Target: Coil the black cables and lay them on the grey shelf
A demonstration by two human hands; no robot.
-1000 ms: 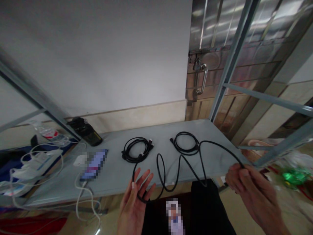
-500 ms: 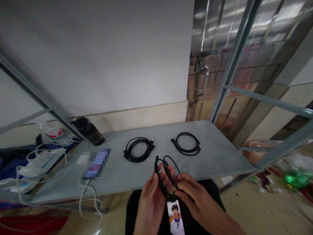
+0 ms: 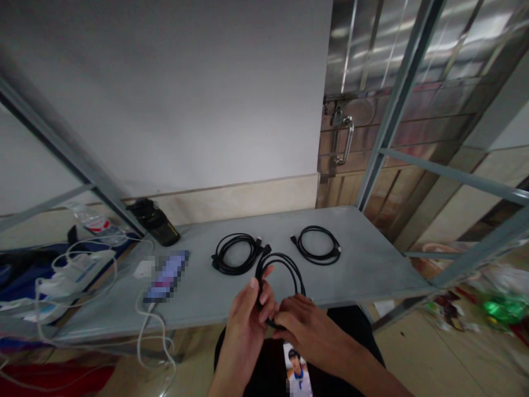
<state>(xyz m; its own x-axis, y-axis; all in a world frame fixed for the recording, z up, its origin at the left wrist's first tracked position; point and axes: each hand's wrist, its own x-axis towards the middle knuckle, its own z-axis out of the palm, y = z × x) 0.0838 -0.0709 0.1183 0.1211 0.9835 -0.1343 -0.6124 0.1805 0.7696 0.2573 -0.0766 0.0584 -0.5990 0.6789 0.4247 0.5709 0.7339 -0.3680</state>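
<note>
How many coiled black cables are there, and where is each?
3. One cable lies on the table nearer the black bottle; a second cable lies there nearer the door; a third cable is in the left hand and right hand.

Black bottle (image 3: 156, 222) and blurred-out phone (image 3: 167, 274) on grey tabletop (image 3: 363, 270)

L hand (image 3: 251, 311) & R hand (image 3: 305, 325) bare, forearms (image 3: 366, 366) likewise, w/ blk legwear (image 3: 357, 320).

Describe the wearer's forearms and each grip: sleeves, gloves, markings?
Left grip and right grip are bare human hands. Left forearm and right forearm are bare too, tapering toward the wrists. No sleeve, glove, watch or marking shows; fine detail is too soft to tell.
</note>
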